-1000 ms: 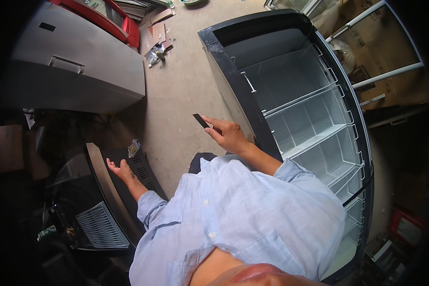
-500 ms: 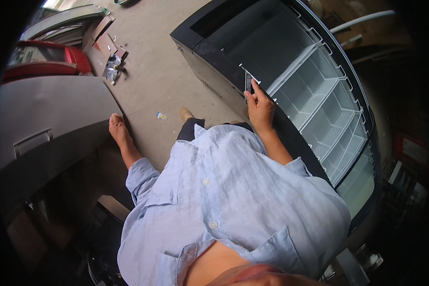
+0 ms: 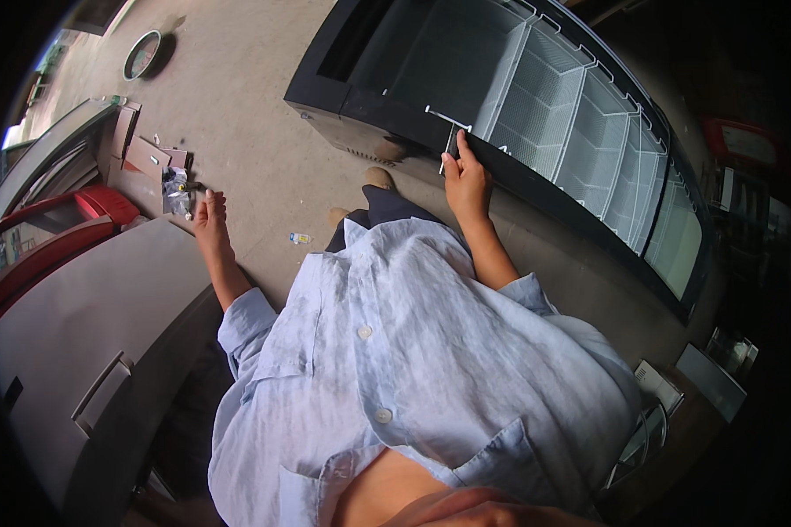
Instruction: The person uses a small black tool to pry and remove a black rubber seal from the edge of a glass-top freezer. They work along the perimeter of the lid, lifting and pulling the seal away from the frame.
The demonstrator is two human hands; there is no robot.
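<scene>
My right hand point(image 3: 468, 186) is closed on a thin, narrow, frame-like piece point(image 3: 449, 151) with a pale edge, held upright beside the dark rim of the display freezer point(image 3: 325, 97). The index finger stretches along it toward a slim white bar point(image 3: 448, 118) at its upper end. The exact kind of this piece is too small to make out. My left hand point(image 3: 211, 220) hangs out to the left, fingers loosely bent, with nothing visible in them. It appears near the corner of a grey panel with a handle point(image 3: 149, 272). White wire baskets point(image 3: 536, 105) line the freezer's inside.
A red-framed piece point(image 3: 105, 204) and a grey-framed unit point(image 3: 61, 145) stand at the left. Brown boards point(image 3: 145, 158) and a plastic bag point(image 3: 177, 195) lie on the floor. A small packet point(image 3: 300, 238) is near my feet. A round basin point(image 3: 142, 56) sits farther off.
My view has turned and moved forward, and my feet have shifted. My left hand has swung forward. My right hand still grips the narrow piece at the freezer's edge.
</scene>
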